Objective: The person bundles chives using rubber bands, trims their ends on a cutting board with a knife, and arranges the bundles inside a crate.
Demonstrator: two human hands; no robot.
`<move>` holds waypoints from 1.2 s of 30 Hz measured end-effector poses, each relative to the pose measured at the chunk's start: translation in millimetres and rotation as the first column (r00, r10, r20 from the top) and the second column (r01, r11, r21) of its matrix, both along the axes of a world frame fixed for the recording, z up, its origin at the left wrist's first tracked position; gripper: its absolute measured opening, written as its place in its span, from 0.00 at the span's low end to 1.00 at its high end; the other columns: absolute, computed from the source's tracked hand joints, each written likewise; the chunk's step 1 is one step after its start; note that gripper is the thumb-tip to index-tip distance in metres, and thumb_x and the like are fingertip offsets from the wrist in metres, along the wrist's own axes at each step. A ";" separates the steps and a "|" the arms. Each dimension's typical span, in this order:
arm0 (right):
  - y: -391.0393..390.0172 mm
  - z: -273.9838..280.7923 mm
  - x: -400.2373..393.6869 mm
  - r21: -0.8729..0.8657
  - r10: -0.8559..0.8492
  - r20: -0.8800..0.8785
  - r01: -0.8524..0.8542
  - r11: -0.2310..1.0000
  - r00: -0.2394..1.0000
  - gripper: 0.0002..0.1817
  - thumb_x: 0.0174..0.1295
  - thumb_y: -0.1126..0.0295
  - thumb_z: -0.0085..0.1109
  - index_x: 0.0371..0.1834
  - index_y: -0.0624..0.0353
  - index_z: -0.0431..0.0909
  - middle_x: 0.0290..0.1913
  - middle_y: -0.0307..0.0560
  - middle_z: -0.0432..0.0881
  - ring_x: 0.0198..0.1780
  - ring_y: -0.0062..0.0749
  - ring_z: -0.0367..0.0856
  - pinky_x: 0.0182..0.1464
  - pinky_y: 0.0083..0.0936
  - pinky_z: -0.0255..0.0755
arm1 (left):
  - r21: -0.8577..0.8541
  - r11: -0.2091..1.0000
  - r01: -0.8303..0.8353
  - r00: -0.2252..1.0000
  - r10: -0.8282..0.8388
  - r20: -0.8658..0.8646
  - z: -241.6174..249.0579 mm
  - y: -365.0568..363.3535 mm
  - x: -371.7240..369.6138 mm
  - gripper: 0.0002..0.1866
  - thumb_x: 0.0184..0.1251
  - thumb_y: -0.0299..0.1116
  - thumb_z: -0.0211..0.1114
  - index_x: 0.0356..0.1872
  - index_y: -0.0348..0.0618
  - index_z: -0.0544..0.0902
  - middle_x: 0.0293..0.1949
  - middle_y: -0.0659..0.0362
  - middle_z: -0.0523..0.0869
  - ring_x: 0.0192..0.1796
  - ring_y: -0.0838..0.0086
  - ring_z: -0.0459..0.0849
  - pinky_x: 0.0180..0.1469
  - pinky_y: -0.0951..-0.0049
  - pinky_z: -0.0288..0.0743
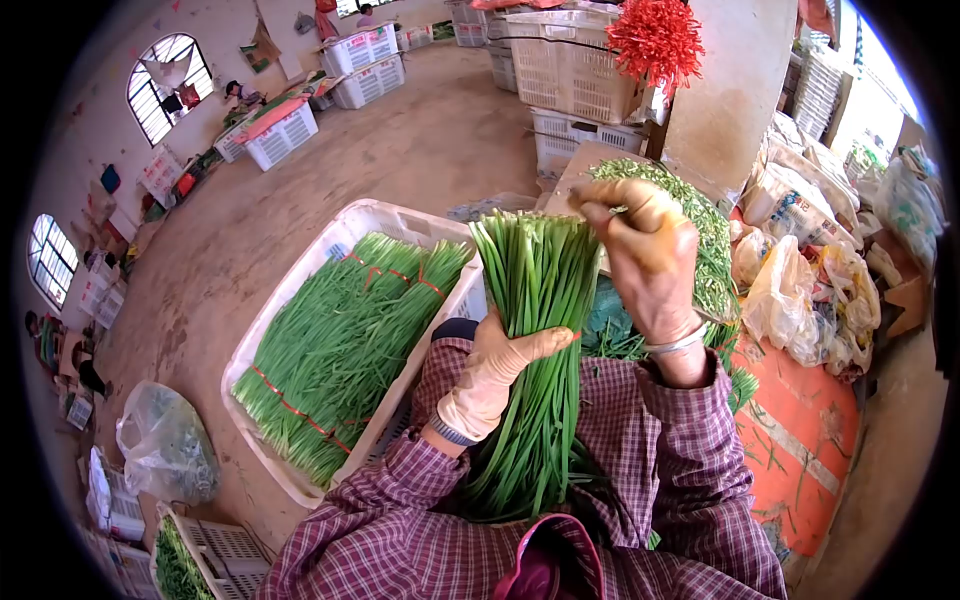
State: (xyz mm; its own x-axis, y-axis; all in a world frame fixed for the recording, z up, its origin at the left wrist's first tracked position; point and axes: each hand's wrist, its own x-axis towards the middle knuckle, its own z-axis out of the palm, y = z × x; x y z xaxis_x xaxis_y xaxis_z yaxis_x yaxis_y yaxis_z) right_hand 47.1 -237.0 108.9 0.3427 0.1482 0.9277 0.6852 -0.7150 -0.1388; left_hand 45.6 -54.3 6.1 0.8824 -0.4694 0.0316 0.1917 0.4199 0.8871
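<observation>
A thick bunch of long green stalks (535,290) stands upright over my lap, cut ends at the top, leaves hanging down. My left hand (492,372), in a pale glove, is wrapped round its middle, where a bit of red band shows. My right hand (645,240), stained yellowish, is raised at the right of the bunch's top, fingers curled together; whether they pinch anything is too small to tell. Left of the bunch, a white plastic crate (235,370) holds green bundles (340,340) tied with red bands.
A heap of cut green pieces (700,225) lies behind my right hand. Plastic bags (785,300) and an orange-red sheet (800,440) are at the right. Stacked crates (565,65) stand ahead near a pillar. At the lower left are a clear bag (168,440) and another crate (225,550).
</observation>
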 end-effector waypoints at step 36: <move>-198.9 105.5 3.6 0.815 -0.168 0.136 -0.014 0.580 0.976 0.21 0.73 0.57 0.62 0.55 0.66 0.82 0.47 0.56 0.89 0.42 0.42 0.91 0.54 0.37 0.88 | -0.042 0.990 0.136 0.991 -0.136 0.014 -26.1 1.5 4.3 0.44 0.51 0.25 0.85 0.69 0.42 0.68 0.53 0.53 0.87 0.53 0.65 0.89 0.57 0.66 0.87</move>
State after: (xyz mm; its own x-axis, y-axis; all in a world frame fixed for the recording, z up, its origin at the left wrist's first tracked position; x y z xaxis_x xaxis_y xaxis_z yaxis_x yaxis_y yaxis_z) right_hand 50.7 -435.9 214.4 0.1322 -0.7112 0.6904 0.7090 -0.4189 -0.5673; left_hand 49.9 -52.8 -20.0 0.8099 -0.5831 0.0639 0.2397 0.4284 0.8712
